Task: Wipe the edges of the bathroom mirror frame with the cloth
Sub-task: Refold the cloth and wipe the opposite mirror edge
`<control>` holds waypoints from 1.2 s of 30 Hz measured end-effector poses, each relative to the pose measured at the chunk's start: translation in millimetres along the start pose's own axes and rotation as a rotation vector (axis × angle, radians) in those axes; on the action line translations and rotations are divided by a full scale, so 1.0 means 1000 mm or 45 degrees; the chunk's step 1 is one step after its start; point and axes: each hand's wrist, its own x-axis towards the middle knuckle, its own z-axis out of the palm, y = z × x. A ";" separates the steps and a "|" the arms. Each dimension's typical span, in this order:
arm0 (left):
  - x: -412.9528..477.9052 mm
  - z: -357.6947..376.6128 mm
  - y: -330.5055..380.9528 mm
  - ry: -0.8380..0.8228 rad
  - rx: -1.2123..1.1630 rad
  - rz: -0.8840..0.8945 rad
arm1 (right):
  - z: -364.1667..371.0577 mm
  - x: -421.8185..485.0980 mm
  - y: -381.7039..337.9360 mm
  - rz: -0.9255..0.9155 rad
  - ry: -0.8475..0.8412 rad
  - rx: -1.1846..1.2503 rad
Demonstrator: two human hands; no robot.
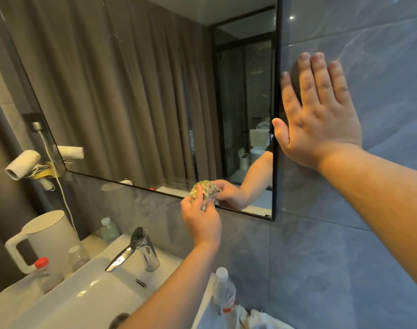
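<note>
Here the left hand (201, 217) pinches the bunched cloth (205, 189) against the mirror frame (277, 115) bottom edge; the right hand (319, 115) lies flat on the wall. Best slide right, pressing firmly, to the corner.

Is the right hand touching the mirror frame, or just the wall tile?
Touching. In the head view the right hand lies flat on the wall tile, and its thumb and forefinger edge rest against the right side of the black mirror frame, no gap visible.

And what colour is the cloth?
The cloth has a green, yellow and white speckled pattern, seen in the head view.
</note>
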 end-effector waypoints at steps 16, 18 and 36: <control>0.007 -0.009 0.009 0.090 -0.033 -0.069 | 0.000 0.000 0.000 -0.004 0.005 0.019; -0.010 -0.005 0.012 0.038 -0.056 0.011 | 0.000 0.000 0.000 -0.002 0.007 0.023; 0.009 -0.010 0.000 0.010 0.121 0.292 | 0.001 0.000 0.000 -0.007 0.015 0.037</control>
